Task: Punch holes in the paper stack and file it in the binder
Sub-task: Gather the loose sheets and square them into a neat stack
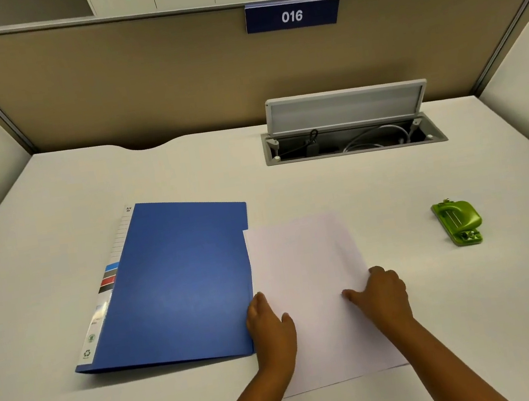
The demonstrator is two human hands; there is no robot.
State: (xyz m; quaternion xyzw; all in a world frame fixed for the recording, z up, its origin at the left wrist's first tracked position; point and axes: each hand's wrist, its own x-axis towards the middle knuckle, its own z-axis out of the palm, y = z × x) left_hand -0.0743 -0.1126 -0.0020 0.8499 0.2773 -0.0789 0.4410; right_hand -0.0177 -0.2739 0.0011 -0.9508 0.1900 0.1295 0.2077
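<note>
I read this as the very start of the job: nothing is punched and nothing is filed. The paper stack (309,282) lies flat on the desk (444,310) in the lower middle of the frame, and I see no holes along any edge that shows. Its left edge touches or just overlaps the right edge of the blue binder (179,281), which sits closed at centre left. The green hole punch (459,222) rests untouched at the right of the frame, well apart from the paper.

My left hand (270,326) lies flat along the stack's left edge, fingers spread, where paper meets binder. My right hand (381,292) presses palm-down on the right side of the stack. Neither hand grips anything; both are loosely spread and resting on the sheets. From this angle I cannot tell how many sheets there are, as the stack looks thin.

Still to do: bring paper and punch together, punch, open the binder, and file the sheets inside.
</note>
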